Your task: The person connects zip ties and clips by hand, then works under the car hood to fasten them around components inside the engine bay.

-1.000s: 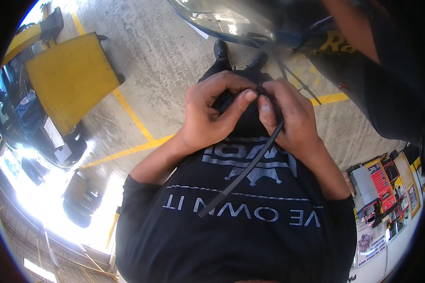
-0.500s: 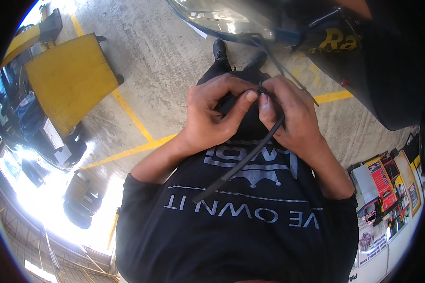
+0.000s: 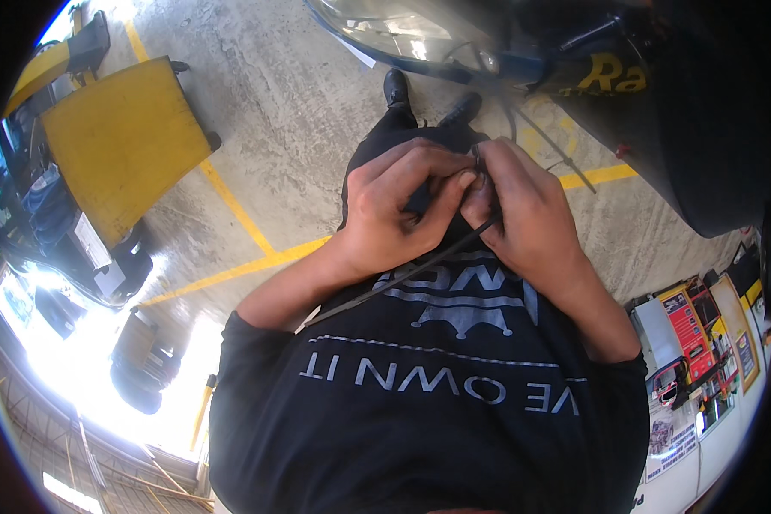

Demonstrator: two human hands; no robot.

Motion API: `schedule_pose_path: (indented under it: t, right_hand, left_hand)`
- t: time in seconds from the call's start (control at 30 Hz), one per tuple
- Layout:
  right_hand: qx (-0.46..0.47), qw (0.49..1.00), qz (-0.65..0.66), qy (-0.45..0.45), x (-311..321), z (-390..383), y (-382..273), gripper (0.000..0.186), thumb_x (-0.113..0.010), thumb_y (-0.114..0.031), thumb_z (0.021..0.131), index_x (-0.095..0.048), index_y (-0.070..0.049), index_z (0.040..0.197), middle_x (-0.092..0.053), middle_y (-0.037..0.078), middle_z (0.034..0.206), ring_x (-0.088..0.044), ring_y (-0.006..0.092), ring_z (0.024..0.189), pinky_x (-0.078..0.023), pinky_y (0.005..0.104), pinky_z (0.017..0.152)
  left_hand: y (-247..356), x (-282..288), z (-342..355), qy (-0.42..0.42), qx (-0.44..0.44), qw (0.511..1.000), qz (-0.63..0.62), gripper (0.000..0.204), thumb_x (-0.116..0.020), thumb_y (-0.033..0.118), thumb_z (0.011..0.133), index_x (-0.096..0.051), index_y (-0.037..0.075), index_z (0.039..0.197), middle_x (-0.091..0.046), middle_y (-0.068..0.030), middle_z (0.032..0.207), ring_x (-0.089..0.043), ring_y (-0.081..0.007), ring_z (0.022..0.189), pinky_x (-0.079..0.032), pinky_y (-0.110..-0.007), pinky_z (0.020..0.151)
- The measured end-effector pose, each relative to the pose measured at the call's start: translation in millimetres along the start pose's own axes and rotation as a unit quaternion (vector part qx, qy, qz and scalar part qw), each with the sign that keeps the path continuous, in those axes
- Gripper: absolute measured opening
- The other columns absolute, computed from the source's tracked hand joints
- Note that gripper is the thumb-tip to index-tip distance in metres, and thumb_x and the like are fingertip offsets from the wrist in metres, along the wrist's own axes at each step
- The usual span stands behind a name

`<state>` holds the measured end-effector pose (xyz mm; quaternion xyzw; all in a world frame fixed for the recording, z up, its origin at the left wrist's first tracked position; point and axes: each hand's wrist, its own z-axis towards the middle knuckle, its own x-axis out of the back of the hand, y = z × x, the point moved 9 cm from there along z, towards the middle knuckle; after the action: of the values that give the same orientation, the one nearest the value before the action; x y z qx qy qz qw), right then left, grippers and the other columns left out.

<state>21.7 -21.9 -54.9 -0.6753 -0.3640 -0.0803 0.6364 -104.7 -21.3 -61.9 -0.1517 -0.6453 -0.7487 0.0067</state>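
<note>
My left hand [image 3: 403,197] and my right hand [image 3: 527,206] meet before my body, fingers pinched around a thin black strap [image 3: 385,288], which looks like a cable tie. Its small loop or head is at my fingertips, partly hidden, and its long tail slants down-left over my dark printed shirt [image 3: 428,437]. More thin dark strands [image 3: 565,161] show just beyond my right hand; whether they join the held strap I cannot tell.
A vehicle's glossy front [image 3: 403,30] and a dark panel with yellow lettering [image 3: 677,171] are at upper right. A yellow wheeled platform [image 3: 124,146] stands left, beside dark vehicles and equipment. Yellow lines mark the concrete floor; boards and posters [image 3: 685,334] fill the lower right.
The strap's tail has swung toward my left forearm, and my hands have drawn slightly closer together. Another person's arm at upper right has moved out of sight.
</note>
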Motion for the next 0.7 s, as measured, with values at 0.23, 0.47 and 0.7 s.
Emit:
schedule_pose_path:
  t: [0.23,0.47,0.7]
  right_hand:
    - [-0.004,0.999,-0.049,-0.015,-4.3,1.2,1.3,0.029,-0.073,-0.009,0.079,-0.051,-0.002,0.097,-0.06,0.014,0.09,-0.065,0.0373,0.081,-0.054,0.0451,0.067]
    - [0.012,0.999,-0.011,-0.049,-7.2,0.4,6.8,0.034,-0.073,-0.008,0.078,-0.049,-0.002,0.1,-0.059,0.015,0.093,-0.064,0.0389,0.085,-0.052,0.0465,0.071]
    - [0.074,0.99,0.065,-0.096,-7.5,-8.5,4.3,0.028,-0.067,-0.006,0.081,-0.048,0.0,0.101,-0.056,0.017,0.093,-0.061,0.0414,0.086,-0.05,0.0484,0.073]
  left_hand:
    - [0.6,-1.5,-2.1,0.004,-0.013,0.999,0.032,0.015,-0.075,-0.006,0.082,-0.069,-0.001,0.095,-0.07,-0.0125,0.084,-0.067,-0.0201,0.066,-0.052,-0.029,0.06]
    - [-22.5,-2.7,1.2,-0.034,0.101,0.99,-0.093,0.013,-0.074,-0.003,0.086,-0.069,-0.002,0.098,-0.07,-0.0102,0.088,-0.065,-0.0161,0.073,-0.051,-0.028,0.067]
    - [-15.3,-6.9,7.5,-0.16,0.11,0.979,-0.054,0.012,-0.073,0.001,0.089,-0.069,-0.002,0.1,-0.071,-0.009,0.092,-0.067,-0.0141,0.081,-0.052,-0.027,0.071]
